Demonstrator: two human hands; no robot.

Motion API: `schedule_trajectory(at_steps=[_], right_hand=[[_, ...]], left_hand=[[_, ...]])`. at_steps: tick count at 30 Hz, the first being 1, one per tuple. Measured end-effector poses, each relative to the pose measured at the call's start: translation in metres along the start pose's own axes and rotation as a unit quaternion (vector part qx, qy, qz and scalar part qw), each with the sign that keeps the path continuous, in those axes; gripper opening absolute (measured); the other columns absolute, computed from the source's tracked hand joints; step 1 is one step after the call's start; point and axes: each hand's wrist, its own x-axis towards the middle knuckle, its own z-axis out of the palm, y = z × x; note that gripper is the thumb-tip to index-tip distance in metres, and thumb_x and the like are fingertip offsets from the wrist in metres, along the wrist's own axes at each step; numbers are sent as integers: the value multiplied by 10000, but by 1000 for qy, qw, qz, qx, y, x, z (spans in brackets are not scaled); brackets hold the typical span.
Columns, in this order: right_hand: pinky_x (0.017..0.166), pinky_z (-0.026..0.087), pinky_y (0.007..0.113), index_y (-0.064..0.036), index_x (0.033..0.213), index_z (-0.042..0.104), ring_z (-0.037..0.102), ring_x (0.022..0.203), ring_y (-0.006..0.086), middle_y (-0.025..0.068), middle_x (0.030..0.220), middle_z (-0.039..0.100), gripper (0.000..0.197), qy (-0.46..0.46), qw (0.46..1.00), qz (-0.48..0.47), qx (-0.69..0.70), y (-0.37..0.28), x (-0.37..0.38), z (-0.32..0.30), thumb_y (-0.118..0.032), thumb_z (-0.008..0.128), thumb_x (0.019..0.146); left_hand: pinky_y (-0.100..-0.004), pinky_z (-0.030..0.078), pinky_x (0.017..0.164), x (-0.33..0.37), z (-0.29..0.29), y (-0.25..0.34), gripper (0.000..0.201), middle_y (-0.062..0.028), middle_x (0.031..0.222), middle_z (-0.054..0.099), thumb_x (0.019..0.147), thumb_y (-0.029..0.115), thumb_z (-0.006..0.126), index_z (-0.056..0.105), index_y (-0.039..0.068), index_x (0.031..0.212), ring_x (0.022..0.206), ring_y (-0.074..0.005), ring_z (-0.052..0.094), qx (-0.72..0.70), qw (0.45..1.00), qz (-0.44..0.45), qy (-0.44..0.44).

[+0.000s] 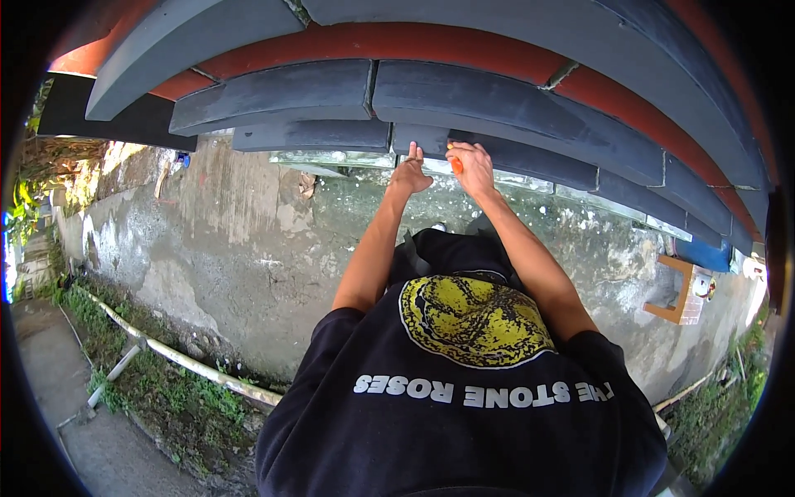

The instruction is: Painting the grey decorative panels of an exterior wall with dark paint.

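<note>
Both my arms reach forward to a low grey block (424, 135) in a tiered wall of painted blocks. My left hand (408, 176) lies against the front of that block, its fingers stretched out and pointing up. Just to its right, my right hand (476, 170) is closed around a small tool with an orange handle (456, 166). The tool's working end is hidden by the hand and the block, so its exact kind does not show. A dark vertical joint (391, 136) between two blocks runs just left of my left fingertips.
More grey tiers (513, 103) and red bands (431, 48) rise above. Beneath is worn concrete floor (224, 240) with a dry leaf (307, 184). A brown box-like stand (675, 290) and a blue object (705, 255) are at right. A pale pipe (190, 369) borders weeds behind.
</note>
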Motion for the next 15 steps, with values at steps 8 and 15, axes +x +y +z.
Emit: schedule_trajectory(at_steps=[8, 15], right_hand=[[867, 476, 399, -132, 932, 705, 614, 1006, 273, 41, 1060, 684, 140, 39, 989, 67, 127, 8, 11, -22, -152, 677, 797], [817, 499, 384, -121, 923, 712, 638, 951, 290, 65, 1059, 685, 138, 0, 988, 44, 147, 8, 14, -32, -164, 661, 803]], left_hand=[[-367, 397, 1052, -3, 8, -6, 920, -150, 1558, 9, 729, 364, 588, 162, 54, 1484, 1272, -338, 444, -20, 1000, -1, 19], [-373, 410, 1041, -2, 4, -10, 888, -125, 1561, 18, 727, 315, 571, 174, 83, 1487, 1247, -353, 466, -3, 1000, -2, 6]])
